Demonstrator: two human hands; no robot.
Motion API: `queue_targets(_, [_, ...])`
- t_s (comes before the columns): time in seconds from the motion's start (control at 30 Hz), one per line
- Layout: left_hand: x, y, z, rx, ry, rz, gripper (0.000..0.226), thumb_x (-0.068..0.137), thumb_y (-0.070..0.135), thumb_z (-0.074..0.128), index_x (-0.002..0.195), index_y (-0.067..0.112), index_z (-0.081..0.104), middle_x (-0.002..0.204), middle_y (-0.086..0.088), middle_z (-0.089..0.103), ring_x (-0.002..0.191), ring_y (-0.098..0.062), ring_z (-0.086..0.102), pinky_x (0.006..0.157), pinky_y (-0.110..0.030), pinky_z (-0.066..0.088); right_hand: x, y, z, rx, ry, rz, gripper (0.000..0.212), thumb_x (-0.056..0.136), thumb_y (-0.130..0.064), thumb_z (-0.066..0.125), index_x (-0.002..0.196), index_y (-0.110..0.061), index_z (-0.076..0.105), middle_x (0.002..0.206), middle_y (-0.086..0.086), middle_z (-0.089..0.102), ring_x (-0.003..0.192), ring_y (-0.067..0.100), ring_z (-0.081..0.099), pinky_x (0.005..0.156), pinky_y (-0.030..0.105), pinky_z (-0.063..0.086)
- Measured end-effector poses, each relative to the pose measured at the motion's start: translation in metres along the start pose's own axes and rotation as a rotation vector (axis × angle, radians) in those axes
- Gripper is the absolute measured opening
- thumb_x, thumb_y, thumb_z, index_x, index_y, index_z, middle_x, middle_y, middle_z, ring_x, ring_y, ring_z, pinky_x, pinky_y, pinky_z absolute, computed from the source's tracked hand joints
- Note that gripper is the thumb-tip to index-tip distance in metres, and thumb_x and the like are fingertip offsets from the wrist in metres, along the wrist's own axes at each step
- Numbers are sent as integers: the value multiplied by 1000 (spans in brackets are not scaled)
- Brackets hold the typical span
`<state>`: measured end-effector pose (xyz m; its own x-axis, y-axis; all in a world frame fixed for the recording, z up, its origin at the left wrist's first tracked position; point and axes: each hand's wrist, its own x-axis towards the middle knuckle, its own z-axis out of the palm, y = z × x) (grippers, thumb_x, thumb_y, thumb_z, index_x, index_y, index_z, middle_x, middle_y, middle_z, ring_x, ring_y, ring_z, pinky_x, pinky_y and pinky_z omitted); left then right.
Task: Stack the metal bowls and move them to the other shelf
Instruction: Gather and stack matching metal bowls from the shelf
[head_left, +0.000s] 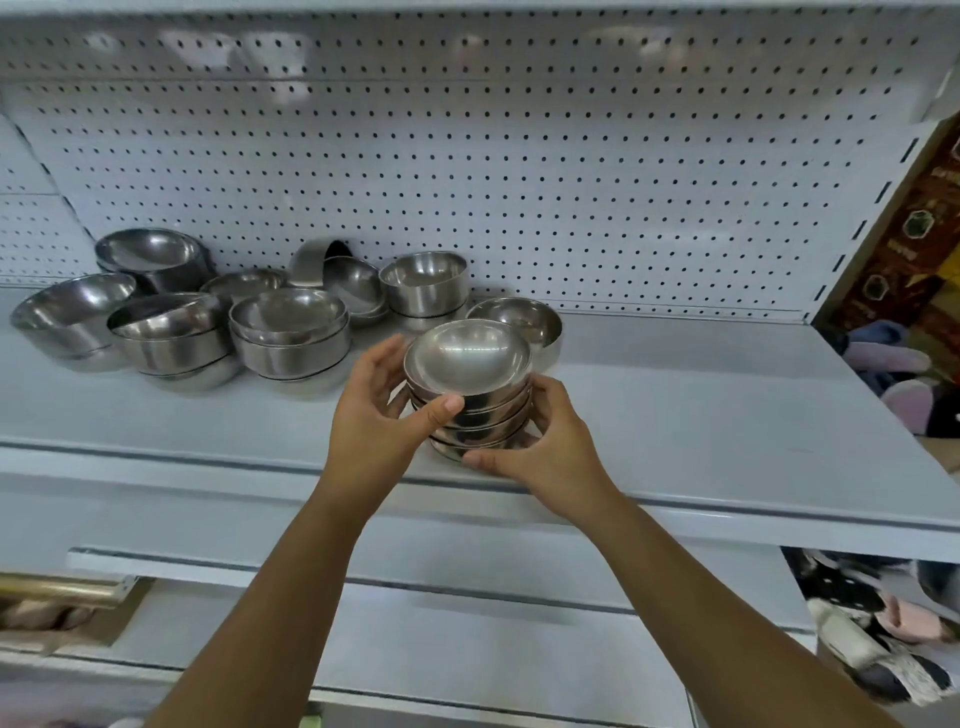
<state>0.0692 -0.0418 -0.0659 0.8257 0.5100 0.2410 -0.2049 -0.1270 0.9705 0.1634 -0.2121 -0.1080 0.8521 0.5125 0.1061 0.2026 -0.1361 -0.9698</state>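
Our forearms reach up from the bottom of the view to the front edge of the shelf (701, 415), where both hands meet round a stack of bowls (470, 358). We count about four or five shallow metal bowls nested in it, the top one open to us.

Our left hand (374, 410) curls round the stack's left side, thumb laid across the front just under the top rim. Our right hand (540, 441) wraps the right side lower down, thumb near the bottom bowl. So the stack sits squarely between the two palms, gripped from both flanks. Its base is at the shelf's front edge; we cannot tell whether it rests there or is just lifted clear.

As for progress, we judge this one stack built and held, but not yet carried to the other shelf. Much is left: a single bowl (519, 319) stands just behind the stack, and the loose bowls (291, 332) crowd the left part of the shelf toward its back edge, against the pegboard (519, 182). Some of these are nested in twos and threes, some tilted, one on its side. A lower shelf (467, 603) shows beneath our arms; whether that is the destination we cannot say.
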Motion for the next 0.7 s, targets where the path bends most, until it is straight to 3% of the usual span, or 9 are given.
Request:
queue_targets(0.07, [0, -1, -10, -16, 28, -12, 88, 64, 23, 86, 143, 22, 48, 141, 6, 59, 126, 1, 58, 101, -17, 49, 6, -2, 9, -11, -30, 3, 104, 55, -26, 103, 136, -39, 40, 124, -27, 54, 115, -7, 57, 87, 5, 48])
queue_targets(0.2, [2, -4, -27, -5, 74, -39, 89, 65, 26, 87, 144, 23, 48, 143, 8, 58, 130, 0, 55, 112, -34, 46, 20, -8, 19, -49, -91, -2, 106, 56, -29, 103, 141, -32, 39, 129, -19, 53, 123, 3, 53, 99, 13, 45])
queue_targets(0.3, [3, -6, -32, -6, 94, -44, 80, 70, 25, 85, 142, 23, 50, 139, 9, 62, 130, -1, 55, 113, -41, 46, 29, -10, 21, -70, -142, 3, 107, 57, -29, 102, 142, -28, 38, 131, -15, 53, 125, 5, 52, 97, 9, 44])
queue_targets(0.4, [1, -8, -30, 7, 69, -1, 65, 79, 21, 81, 138, 22, 54, 136, 8, 65, 131, -6, 57, 111, -40, 48, 35, -7, 20, -80, -166, 0, 107, 55, -30, 102, 141, -28, 38, 135, -12, 55, 132, 9, 54, 111, 25, 47])
queue_targets(0.47, [-1, -7, -28, -15, 86, 17, 51, 87, 20, 75, 135, 21, 57, 132, 7, 68, 128, -8, 59, 107, -34, 50, 37, -5, 17, -73, -174, -1, 109, 55, -29, 102, 144, -28, 38, 138, -11, 55, 130, 6, 54, 111, 24, 47])
queue_targets(0.53, [-1, -7, -26, 6, 223, 51, 36, 92, 22, 72, 127, 17, 65, 120, 3, 74, 118, -10, 66, 100, -30, 54, 40, -3, 14, -62, -188, -14, 110, 56, -29, 102, 145, -30, 38, 133, -16, 56, 122, -2, 55, 101, 11, 47])
queue_targets(0.6, [4, -7, -27, 157, 458, 92, 21, 95, 27, 72, 113, 17, 72, 103, 6, 76, 102, -6, 70, 90, -29, 57, 43, 1, 12, -45, -204, -26, 109, 56, -29, 102, 144, -33, 38, 127, -23, 55, 115, -11, 54, 94, 3, 46])
queue_targets(0.7, [19, -5, -38, 414, 717, 116, 13, 94, 34, 71, 102, 24, 72, 95, 16, 69, 95, -2, 63, 90, -37, 54, 51, 3, 11, -20, -226, -37, 111, 54, -31, 103, 145, -33, 38, 128, -22, 57, 119, -12, 53, 101, 9, 47])
